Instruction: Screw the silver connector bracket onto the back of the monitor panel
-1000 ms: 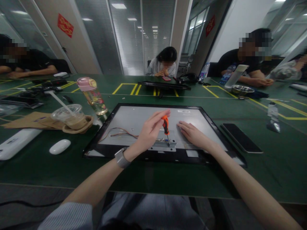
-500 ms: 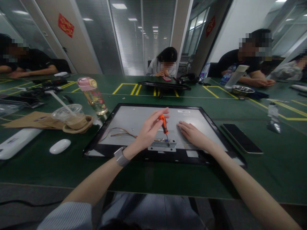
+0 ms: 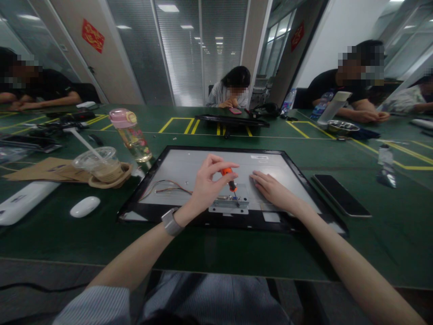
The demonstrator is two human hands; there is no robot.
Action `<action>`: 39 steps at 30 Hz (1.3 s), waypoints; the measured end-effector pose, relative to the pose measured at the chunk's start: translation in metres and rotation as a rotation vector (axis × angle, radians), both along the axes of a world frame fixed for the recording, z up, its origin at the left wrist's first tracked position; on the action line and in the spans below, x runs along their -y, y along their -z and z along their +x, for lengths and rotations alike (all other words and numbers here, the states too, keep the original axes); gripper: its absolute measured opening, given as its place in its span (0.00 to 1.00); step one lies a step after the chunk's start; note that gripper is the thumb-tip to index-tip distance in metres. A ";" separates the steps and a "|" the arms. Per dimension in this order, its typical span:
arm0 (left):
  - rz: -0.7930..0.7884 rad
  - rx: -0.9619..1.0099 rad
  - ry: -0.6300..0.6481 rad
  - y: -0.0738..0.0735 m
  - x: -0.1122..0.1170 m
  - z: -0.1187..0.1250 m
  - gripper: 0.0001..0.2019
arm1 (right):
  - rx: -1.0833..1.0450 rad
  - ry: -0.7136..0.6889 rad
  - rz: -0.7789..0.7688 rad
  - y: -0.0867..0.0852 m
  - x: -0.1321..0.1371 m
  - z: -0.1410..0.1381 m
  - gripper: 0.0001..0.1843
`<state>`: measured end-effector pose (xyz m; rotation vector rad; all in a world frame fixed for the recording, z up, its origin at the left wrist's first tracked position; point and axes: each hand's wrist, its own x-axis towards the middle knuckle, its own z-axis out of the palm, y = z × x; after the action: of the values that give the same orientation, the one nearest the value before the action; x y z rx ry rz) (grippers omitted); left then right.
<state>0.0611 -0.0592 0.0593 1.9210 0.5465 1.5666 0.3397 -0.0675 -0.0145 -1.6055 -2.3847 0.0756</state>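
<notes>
My left hand (image 3: 210, 181) grips the orange and black handle of a screwdriver (image 3: 232, 180) between thumb and fingers. The shaft points down, its tip at a metal bracket (image 3: 230, 208) with connectors on it. This bracket sits near the front edge of a display panel (image 3: 179, 169), which lies flat with its grey back up and a black frame around it. My right hand (image 3: 270, 189) rests on the panel, right of the bracket, fingers stretched out and holding nothing. Thin coloured wires (image 3: 169, 185) run over the panel's left part.
On the left stand a plastic cup (image 3: 104, 164) with a straw, a pink-lidded bottle (image 3: 130, 135), a white mouse (image 3: 85, 207) and a white case (image 3: 27, 203). A phone (image 3: 341, 195) lies at right. Another screen (image 3: 232, 120) lies farther back; several people sit around the table.
The fingers of my left hand have shifted from nearly straight to curled around the top of the screwdriver handle. My right hand has stayed in place on the panel.
</notes>
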 end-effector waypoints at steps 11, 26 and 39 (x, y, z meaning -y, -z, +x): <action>-0.031 -0.089 0.141 -0.006 0.014 0.002 0.13 | -0.013 0.006 0.004 0.001 -0.001 0.000 0.26; 0.066 -0.137 0.112 -0.005 0.021 0.005 0.13 | 0.008 -0.019 0.014 0.005 -0.002 0.004 0.27; 0.098 -0.167 0.073 -0.003 0.018 0.005 0.15 | 0.005 -0.022 0.029 0.005 -0.001 0.003 0.27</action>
<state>0.0661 -0.0776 0.0623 2.1347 0.4705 1.4201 0.3430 -0.0660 -0.0192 -1.5691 -2.3961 0.0402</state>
